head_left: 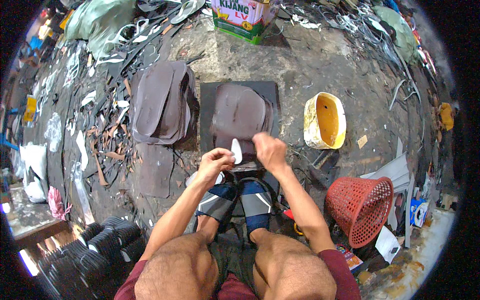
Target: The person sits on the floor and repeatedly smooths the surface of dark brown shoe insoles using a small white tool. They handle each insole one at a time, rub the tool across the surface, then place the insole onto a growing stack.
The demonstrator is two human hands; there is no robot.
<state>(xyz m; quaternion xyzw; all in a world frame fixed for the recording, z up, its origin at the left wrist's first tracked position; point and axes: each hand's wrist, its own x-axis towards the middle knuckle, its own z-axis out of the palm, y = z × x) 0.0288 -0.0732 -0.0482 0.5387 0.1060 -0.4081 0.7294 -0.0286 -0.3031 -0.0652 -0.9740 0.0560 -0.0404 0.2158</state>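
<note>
My left hand (214, 165) pinches a small white teardrop-shaped piece (237, 151) between thumb and fingers, its narrow end pointing away from me. Just right of it, my right hand (270, 152) is curled closed and slightly blurred; whatever its fingers hold, if anything, cannot be made out. Both hands are above the near edge of a pile of dark brown sheets (239, 111), which lies on a black square board (207, 95). More rounded brown sheets (162, 102) form a taller stack to the left. A cut-open pale container (311, 122), yellowish inside, stands to the right.
Past the board stands a green and white square tin (241, 25). A red perforated basket (359, 212) leans at the right. Stacks of dark sole-shaped pieces (100, 250) fill the lower left. Scraps (107, 145) litter the left floor. My slippered feet (256, 197) are close below my hands.
</note>
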